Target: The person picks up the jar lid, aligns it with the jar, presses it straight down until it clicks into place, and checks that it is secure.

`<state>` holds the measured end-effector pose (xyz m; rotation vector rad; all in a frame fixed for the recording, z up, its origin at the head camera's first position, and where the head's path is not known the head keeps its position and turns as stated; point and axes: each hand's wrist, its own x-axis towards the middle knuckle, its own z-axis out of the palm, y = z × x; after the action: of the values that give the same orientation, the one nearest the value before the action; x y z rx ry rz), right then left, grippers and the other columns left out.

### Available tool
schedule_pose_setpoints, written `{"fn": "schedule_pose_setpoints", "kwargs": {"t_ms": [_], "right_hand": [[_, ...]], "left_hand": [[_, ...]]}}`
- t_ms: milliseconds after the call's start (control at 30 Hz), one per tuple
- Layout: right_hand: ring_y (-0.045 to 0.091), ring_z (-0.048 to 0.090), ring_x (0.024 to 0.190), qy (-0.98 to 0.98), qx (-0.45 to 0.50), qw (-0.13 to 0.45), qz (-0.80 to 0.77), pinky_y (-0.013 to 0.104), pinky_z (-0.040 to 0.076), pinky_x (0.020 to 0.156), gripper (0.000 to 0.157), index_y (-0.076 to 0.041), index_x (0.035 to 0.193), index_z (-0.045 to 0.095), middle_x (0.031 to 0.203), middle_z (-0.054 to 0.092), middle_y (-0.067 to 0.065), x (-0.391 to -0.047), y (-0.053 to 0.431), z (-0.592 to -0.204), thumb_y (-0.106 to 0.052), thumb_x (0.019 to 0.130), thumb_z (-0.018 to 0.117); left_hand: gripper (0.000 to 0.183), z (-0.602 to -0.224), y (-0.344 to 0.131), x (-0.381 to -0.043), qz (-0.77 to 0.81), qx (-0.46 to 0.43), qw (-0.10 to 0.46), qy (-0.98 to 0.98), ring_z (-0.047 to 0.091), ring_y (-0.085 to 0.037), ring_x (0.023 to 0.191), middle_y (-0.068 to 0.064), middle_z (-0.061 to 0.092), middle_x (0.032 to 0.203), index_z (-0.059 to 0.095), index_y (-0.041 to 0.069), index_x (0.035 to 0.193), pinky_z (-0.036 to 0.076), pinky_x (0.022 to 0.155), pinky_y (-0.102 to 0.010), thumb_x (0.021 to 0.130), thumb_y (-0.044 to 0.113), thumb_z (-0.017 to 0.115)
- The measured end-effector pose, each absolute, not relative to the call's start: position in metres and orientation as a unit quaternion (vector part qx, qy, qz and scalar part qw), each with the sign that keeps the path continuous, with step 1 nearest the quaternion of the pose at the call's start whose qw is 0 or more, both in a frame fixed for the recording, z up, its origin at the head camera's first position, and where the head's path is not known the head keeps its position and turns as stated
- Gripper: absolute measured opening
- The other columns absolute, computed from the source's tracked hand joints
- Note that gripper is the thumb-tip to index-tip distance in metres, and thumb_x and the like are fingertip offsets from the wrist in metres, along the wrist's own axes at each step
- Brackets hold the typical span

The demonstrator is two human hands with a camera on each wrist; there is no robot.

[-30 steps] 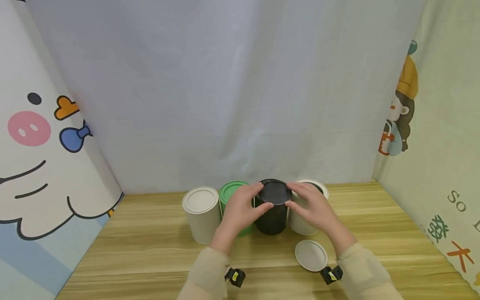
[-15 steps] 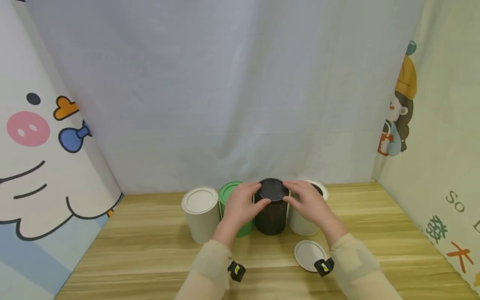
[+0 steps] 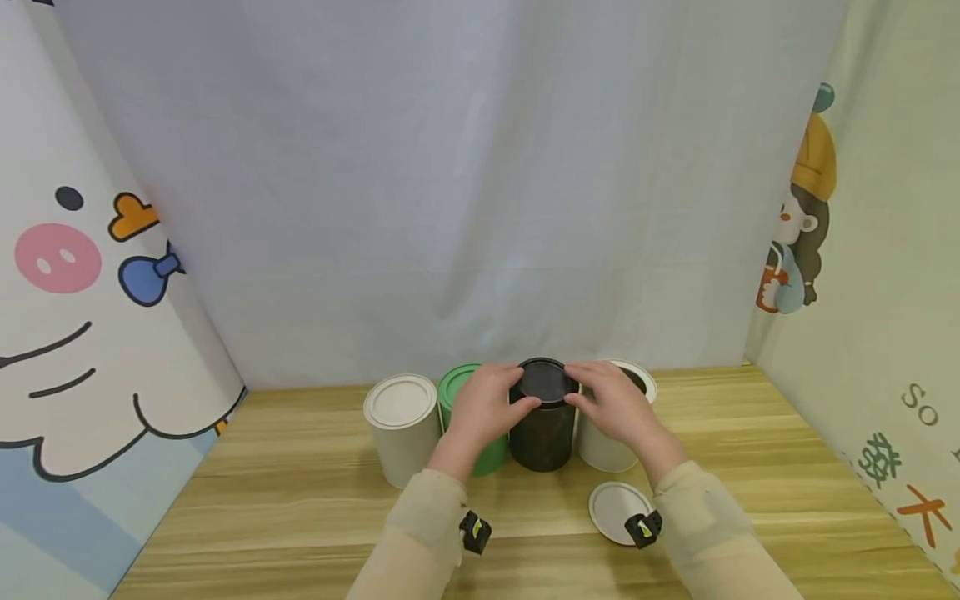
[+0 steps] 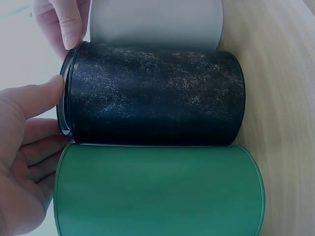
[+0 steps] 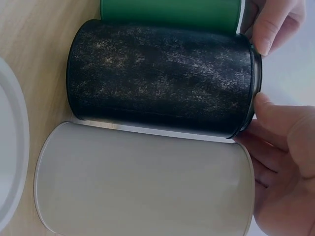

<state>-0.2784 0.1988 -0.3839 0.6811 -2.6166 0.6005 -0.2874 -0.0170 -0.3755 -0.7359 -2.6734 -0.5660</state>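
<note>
We see both hands partly closed, thumb and fingers bent about opposite sides of the black lid (image 3: 546, 382): the left hand (image 3: 483, 407) grips its left edge, the right hand (image 3: 617, 402) its right. The lid is at the top of the upright black can (image 3: 542, 437); only from the wrists do we see its edge standing slightly proud of the can's rim, and the can's scuffed side. The head view alone gives us the whole row: the green can (image 3: 456, 385) just left of the black one, a white can (image 3: 405, 446) beyond it with its top covered, and at right a pale can (image 3: 604, 446) showing a dark opening, contents not discernible. In front of that, a white lid (image 3: 617, 507) lies flat on the table (image 3: 300, 492).
</note>
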Motion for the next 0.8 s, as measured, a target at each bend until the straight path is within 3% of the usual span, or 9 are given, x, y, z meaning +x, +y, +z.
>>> {"fn": "schedule_pose_setpoints", "kwargs": {"t_ms": [800], "right_hand": [[0.04,0.056,0.118,-0.932,0.252,0.178,0.188,0.053,0.043,0.103,0.043,0.005,0.128,0.063,0.128,0.062,0.021,-0.278,0.1993,-0.3831,-0.015,0.091,0.073]], "left_hand": [[0.048,-0.3758,-0.0182,-0.2906,-0.21,-0.255,0.147,-0.932,0.064,-0.03,0.107,-0.012,0.071,0.114,0.071,0.003,0.121,0.052,0.093,-0.043,0.086,0.036,0.078]]}}
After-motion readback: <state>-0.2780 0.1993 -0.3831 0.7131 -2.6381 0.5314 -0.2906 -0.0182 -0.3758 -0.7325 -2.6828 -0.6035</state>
